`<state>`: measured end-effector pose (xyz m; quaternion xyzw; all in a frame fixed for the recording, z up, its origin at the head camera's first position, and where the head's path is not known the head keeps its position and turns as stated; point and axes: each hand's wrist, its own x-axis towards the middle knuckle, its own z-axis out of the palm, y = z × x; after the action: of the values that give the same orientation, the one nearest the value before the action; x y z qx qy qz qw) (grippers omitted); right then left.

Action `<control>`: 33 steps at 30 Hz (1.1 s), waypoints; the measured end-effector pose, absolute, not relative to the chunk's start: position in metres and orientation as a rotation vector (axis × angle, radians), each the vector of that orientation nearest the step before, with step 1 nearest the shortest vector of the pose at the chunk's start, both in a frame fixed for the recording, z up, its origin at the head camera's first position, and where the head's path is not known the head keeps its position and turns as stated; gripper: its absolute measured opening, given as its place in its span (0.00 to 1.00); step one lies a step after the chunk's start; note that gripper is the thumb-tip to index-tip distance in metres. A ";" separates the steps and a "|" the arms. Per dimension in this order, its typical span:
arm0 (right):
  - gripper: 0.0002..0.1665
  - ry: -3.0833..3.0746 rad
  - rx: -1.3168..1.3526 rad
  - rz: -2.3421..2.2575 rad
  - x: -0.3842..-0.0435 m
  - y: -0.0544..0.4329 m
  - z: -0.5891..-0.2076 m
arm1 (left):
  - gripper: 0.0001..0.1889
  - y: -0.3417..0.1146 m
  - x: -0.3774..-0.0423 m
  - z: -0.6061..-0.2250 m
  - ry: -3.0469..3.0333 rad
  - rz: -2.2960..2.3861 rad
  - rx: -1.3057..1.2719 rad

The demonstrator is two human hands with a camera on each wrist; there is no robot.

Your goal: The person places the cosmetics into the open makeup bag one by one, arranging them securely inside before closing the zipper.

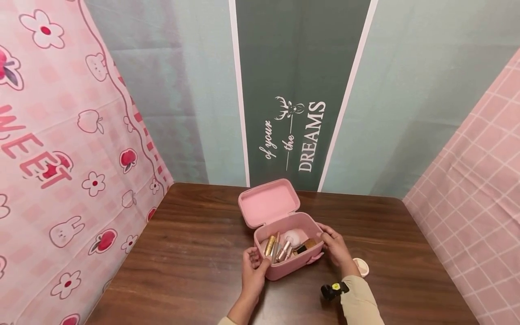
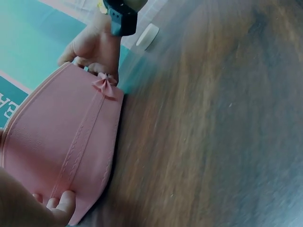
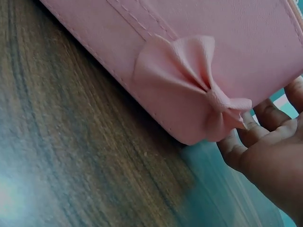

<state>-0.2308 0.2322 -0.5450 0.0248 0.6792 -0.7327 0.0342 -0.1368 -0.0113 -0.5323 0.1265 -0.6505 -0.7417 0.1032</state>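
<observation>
A pink cosmetic case (image 1: pixel 284 269) with a bow (image 3: pixel 199 85) on its front stands on the table, its lid (image 1: pixel 269 203) tipped back. Inside lie a gold tube (image 1: pixel 270 246), several lipstick-like tubes (image 1: pixel 284 249), a pale round puff-like item (image 1: pixel 294 235) and a small black item (image 1: pixel 300 248). My left hand (image 1: pixel 253 273) grips the left end of the case, thumb near the front corner. At the opposite end, my right hand (image 1: pixel 336 246) holds the rim and side wall; its fingers (image 3: pixel 255 127) reach along that side in the right wrist view.
A round cream-coloured item (image 1: pixel 361 267) lies on the brown wooden table (image 1: pixel 195 271) beside the right forearm. A black wrist camera (image 1: pixel 334 290) sits on the right wrist. Printed cloths hang behind the table and at both sides.
</observation>
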 end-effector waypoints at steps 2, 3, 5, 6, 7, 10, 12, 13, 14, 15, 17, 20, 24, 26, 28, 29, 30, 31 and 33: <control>0.25 2.161 0.113 -2.234 -0.227 0.228 -0.540 | 0.23 -0.015 -0.140 -0.532 -1.936 -2.176 0.361; 0.25 2.222 0.123 -2.215 -0.224 0.225 -0.536 | 0.22 -0.017 -0.143 -0.532 -1.936 -2.167 0.353; 0.26 2.358 0.153 -2.149 -0.216 0.219 -0.531 | 0.21 -0.024 -0.149 -0.531 -1.926 -2.122 0.340; 0.27 2.430 0.175 -2.108 -0.211 0.216 -0.529 | 0.21 -0.028 -0.154 -0.531 -1.913 -2.094 0.326; 0.28 2.490 0.200 -2.081 -0.206 0.212 -0.527 | 0.20 -0.032 -0.159 -0.529 -1.902 -2.062 0.318; 0.33 2.569 0.275 -2.059 -0.191 0.201 -0.523 | 0.20 -0.044 -0.178 -0.524 -1.878 -1.948 0.279; 0.35 2.619 0.339 -2.061 -0.183 0.193 -0.523 | 0.19 -0.051 -0.193 -0.520 -1.859 -1.900 0.246; 0.36 2.636 0.365 -2.079 -0.179 0.189 -0.523 | 0.19 -0.053 -0.200 -0.519 -1.858 -1.881 0.239; 0.37 2.660 0.387 -2.090 -0.176 0.185 -0.524 | 0.19 -0.056 -0.206 -0.518 -1.857 -1.865 0.231; 0.38 2.685 0.407 -2.097 -0.173 0.180 -0.524 | 0.18 -0.057 -0.212 -0.517 -1.856 -1.854 0.232; 0.41 2.721 0.423 -2.132 -0.169 0.171 -0.525 | 0.18 -0.059 -0.223 -0.517 -1.868 -1.838 0.247; 0.45 2.722 0.407 -2.213 -0.163 0.158 -0.527 | 0.19 -0.059 -0.235 -0.518 -1.892 -1.817 0.293; 0.47 2.722 0.392 -2.296 -0.159 0.147 -0.534 | 0.19 -0.055 -0.244 -0.520 -1.905 -1.765 0.349; 0.46 2.731 0.393 -2.313 -0.158 0.146 -0.537 | 0.19 -0.054 -0.245 -0.521 -1.903 -1.738 0.365; 0.46 2.735 0.394 -2.318 -0.157 0.146 -0.538 | 0.19 -0.053 -0.245 -0.521 -1.902 -1.735 0.370; 0.46 2.735 0.392 -2.317 -0.157 0.147 -0.538 | 0.19 -0.053 -0.245 -0.521 -1.905 -1.733 0.369; 0.46 2.737 0.391 -2.310 -0.156 0.147 -0.538 | 0.18 -0.053 -0.245 -0.521 -1.908 -1.739 0.365; 0.46 2.736 0.391 -2.305 -0.156 0.148 -0.538 | 0.18 -0.053 -0.245 -0.521 -1.912 -1.746 0.362; 0.46 2.725 0.374 -2.307 -0.158 0.151 -0.538 | 0.19 -0.054 -0.244 -0.521 -1.910 -1.767 0.345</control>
<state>-0.1582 0.1508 -0.5376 0.1015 0.7401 -0.6266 -0.2221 -0.2442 -0.0536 -0.5207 0.1271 -0.7036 -0.6509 0.2553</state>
